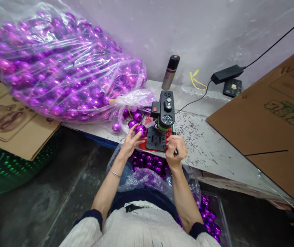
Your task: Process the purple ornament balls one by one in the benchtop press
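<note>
Between the fingers of my left hand (pixel 131 141) is a shiny purple ball ornament (pixel 141 130), held just left of a small black bench press (pixel 167 106). My right hand (pixel 176 151) is wrapped around the press's lever handle (pixel 176 152), whose black end pokes out below the fist. The press has a slotted black base plate (pixel 156 140) over a red surface. A few loose purple balls (pixel 137 116) lie on the table behind my left hand. Below the table edge, more purple balls (pixel 149 160) sit in a clear plastic bag in front of me.
A huge clear bag of purple balls (pixel 67 68) fills the left side. A spray can (pixel 171 72), a power adapter (pixel 226 74) and a yellow tie (pixel 197 81) are at the back. Black scraps (pixel 195 140) litter the table (pixel 219 157). A cardboard box (pixel 273 113) stands right.
</note>
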Available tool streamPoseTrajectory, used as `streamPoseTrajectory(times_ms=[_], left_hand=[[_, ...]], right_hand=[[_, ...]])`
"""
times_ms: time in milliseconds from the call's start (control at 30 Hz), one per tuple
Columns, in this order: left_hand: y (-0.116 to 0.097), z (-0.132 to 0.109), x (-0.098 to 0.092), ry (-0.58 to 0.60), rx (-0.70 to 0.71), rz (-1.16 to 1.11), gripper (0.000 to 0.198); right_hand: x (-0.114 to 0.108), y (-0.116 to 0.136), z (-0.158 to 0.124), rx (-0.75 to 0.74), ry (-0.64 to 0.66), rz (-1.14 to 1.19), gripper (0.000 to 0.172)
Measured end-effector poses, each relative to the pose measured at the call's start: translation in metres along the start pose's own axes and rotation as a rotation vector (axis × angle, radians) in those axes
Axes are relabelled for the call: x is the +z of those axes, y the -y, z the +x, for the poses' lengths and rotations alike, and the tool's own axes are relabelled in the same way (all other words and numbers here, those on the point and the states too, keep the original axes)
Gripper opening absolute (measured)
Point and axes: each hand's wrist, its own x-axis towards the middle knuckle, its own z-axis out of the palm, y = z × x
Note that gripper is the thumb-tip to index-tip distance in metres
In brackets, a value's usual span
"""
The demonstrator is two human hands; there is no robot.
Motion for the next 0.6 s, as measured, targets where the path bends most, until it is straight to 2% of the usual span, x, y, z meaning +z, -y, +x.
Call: streamPoseTrajectory(times_ms=[67, 167, 267, 367, 500, 600], left_hand=[[0.013, -0.005, 0.007, -0.022, -0.074, -0.115, 0.068], [0.032, 0.0, 0.019, -0.089, -0.059, -0.055, 0.061], [0.048, 0.01, 0.029, -0.113, 0.079, 0.159, 0.061], [0.059, 0.018, 0.036, -0.078, 0.238, 0.398, 0.062], [0.066, 0.02, 0.037, -0.009, 0.402, 0.695, 0.06], [0.069, 0.021, 0.035, 0.002, 0.507, 0.834, 0.061]], right_hand=[[-0.001, 0.0, 0.003, -0.005, 0.016, -0.001, 0.027], [-0.004, 0.001, 0.011, -0.017, 0.028, -0.005, 0.028], [-0.006, 0.001, 0.021, -0.035, 0.03, -0.015, 0.028], [-0.006, 0.001, 0.028, -0.037, 0.042, -0.02, 0.028], [-0.007, 0.002, 0.028, -0.054, 0.049, -0.031, 0.027], [-0.007, 0.002, 0.024, -0.071, 0.057, -0.065, 0.027]])
